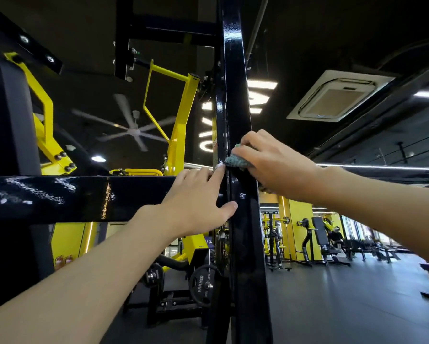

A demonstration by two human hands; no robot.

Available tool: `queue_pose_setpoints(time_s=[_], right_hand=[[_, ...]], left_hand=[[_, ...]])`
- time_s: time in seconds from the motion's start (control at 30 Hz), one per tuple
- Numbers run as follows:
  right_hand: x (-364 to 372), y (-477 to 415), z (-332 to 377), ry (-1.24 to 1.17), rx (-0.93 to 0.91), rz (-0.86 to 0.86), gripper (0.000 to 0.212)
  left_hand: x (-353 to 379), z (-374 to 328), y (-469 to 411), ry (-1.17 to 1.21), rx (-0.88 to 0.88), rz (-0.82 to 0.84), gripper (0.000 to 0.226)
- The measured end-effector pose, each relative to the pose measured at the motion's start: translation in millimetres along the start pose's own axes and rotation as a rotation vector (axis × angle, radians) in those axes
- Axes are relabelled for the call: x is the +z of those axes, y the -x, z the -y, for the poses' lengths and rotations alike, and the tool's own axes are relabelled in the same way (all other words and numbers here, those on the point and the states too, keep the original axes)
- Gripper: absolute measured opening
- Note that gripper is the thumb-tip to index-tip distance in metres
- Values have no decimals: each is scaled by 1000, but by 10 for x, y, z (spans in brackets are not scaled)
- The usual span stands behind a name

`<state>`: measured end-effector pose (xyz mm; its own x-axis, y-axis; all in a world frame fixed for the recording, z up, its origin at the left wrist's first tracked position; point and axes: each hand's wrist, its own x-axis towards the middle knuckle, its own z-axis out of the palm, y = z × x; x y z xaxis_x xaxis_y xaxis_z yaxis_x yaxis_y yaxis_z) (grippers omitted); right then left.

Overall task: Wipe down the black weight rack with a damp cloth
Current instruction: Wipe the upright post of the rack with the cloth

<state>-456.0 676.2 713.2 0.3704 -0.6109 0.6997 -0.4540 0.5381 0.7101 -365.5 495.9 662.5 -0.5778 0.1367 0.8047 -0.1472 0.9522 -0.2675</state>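
Observation:
The black weight rack fills the middle: a glossy upright post (235, 95) and a horizontal beam (72, 197) that meets it from the left. A teal cloth (237, 160) lies against the right face of the post, and my right hand (270, 162) grips it there with curled fingers. My left hand (198, 202) rests flat on the joint of beam and post, fingers straight, thumb on the post. Wet streaks shine on the beam and on the post.
Yellow machine arms (176, 115) stand behind the rack, with weight plates (204, 285) low down. A ceiling fan (134, 130) and an air-conditioning vent (337, 98) hang overhead. More gym machines (320, 239) line the dark floor at the right.

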Motion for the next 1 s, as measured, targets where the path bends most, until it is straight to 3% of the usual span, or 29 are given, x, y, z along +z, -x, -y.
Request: queue_pose_setpoints(time_s=[0.1,0.17,0.23,0.27,0.37,0.5,0.63,0.7,0.77,0.83,0.93,1.0], right_hand=[[-44,-4,8,-11,137,-74,44],[-61,52,118,21,18,-102,44],[-77,139,148,54,-106,6,48],[-95,136,125,47,-79,48,49],[-29,72,65,77,70,-13,38],[4,63,144,38,-16,83,32],[-52,98,170,4,101,9,31],[-16,140,365,72,10,34,26],[-5,205,505,59,-45,74,40],[-28,210,486,6,46,20,45],[41,212,508,5,142,-55,24],[62,241,580,-21,66,-19,23]], left_hand=[[4,-34,7,-19,-16,-6,80],[35,-54,7,-32,-22,-21,80],[53,-47,14,-29,-22,-27,80],[53,-43,19,-21,-23,-24,81],[49,-56,20,-12,-29,-20,81],[51,-60,15,-1,-38,-12,81],[45,-60,51,21,-35,-20,79],[50,-69,80,48,-29,-45,77],[49,-73,85,72,-24,-56,77],[25,-79,95,94,-35,-35,78],[17,-94,113,119,-47,-34,78],[40,-103,133,141,-44,-52,78]])
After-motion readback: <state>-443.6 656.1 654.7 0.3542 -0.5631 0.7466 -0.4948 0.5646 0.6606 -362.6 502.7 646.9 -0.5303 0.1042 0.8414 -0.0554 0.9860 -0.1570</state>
